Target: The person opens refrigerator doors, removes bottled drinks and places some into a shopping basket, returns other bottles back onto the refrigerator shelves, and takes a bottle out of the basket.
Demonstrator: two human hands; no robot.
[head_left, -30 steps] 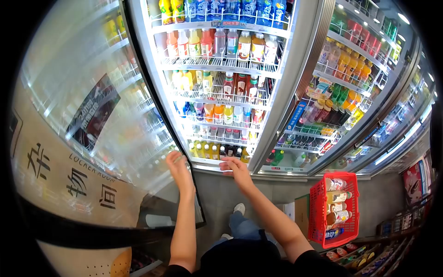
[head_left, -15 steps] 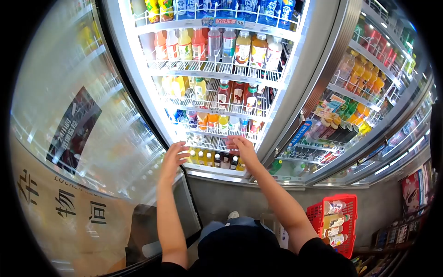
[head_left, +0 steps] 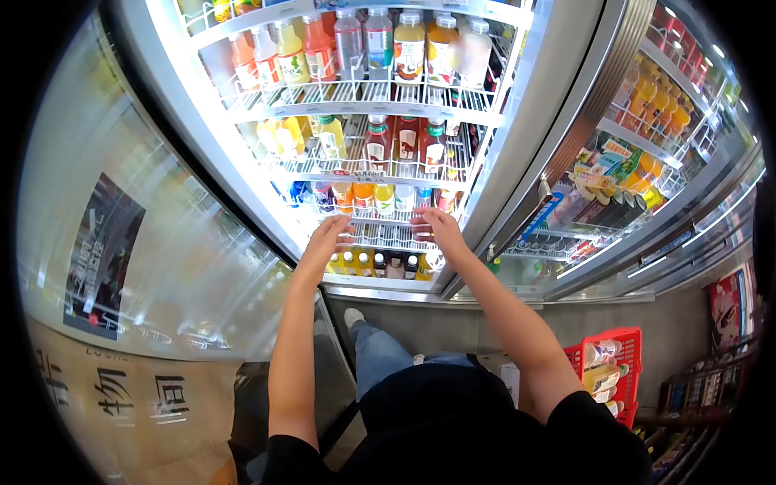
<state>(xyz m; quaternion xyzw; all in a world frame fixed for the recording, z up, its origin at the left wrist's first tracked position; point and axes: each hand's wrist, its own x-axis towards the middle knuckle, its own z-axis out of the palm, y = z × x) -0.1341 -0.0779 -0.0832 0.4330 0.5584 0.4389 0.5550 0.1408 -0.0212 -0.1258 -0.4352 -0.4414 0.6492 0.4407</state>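
Both my hands reach toward the lower shelves of a lit drinks fridge. My left hand [head_left: 327,241] hangs in front of the left part of a white wire shelf [head_left: 388,236], fingers apart and holding nothing. Facing it from the right, my right hand [head_left: 438,228] is likewise empty, with its fingers spread. Between and beyond them stands a row of small bottles, among them an orange bottle [head_left: 362,196] and a yellow one [head_left: 383,199]. Below, yellow and dark-capped bottles [head_left: 380,265] line the bottom shelf. Whether any fingertip touches the wire shelf I cannot tell.
An open glass door [head_left: 194,267] stands at my left. More bottles, including dark red ones [head_left: 377,145], fill the upper shelves. A red basket [head_left: 634,372] holding several bottles is on my right. Neighbouring coolers [head_left: 622,162] continue along the right side.
My view has come nearer the fridge, and the shelves appear higher and larger. Both hands stay raised and empty, slightly higher in view. A leg and shoe now show below.
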